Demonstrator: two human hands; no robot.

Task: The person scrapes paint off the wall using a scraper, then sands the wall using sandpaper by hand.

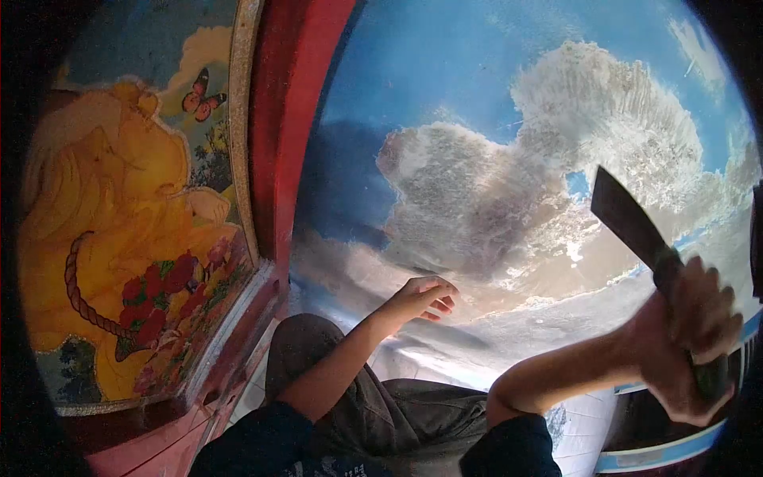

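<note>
My right hand (699, 334), raised at the right of the head view, is closed around the greenish handle of a scraper (632, 211). Its flat, dark blade points up and left, in front of the wall. Motion slightly blurs the fingers. My left hand (425, 300) is loosely bent near the lower middle of the wall, fingers apart and with nothing in them. Before both hands stands a blue painted wall (445, 63), where large patches of paint are gone and a rough whitish-grey surface (485, 199) shows.
On the left, a red post (290, 103) borders a framed mural (151, 230) of a yellow-robed figure with flowers and a butterfly. My bent knee (310, 358) is close to the wall, above pale floor tiles (584, 433). Blue-edged curved trim (660, 457) runs at lower right.
</note>
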